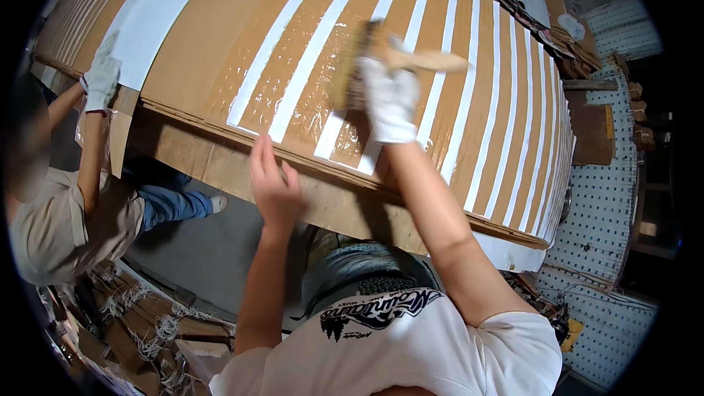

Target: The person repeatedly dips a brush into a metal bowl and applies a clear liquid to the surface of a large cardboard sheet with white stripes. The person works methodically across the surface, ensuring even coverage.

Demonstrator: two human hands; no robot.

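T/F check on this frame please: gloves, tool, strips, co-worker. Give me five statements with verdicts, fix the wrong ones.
1. The right hand grips a brush with a wooden handle. True.
2. Both of the wearer's own hands are gloved. False: the left hand is bare; only the right has a white glove.
3. The white strips lie on a brown sheet. True.
4. The co-worker is at the right of the picture. False: the co-worker is at the left.
5. A co-worker's hand wears a light-coloured glove. True.
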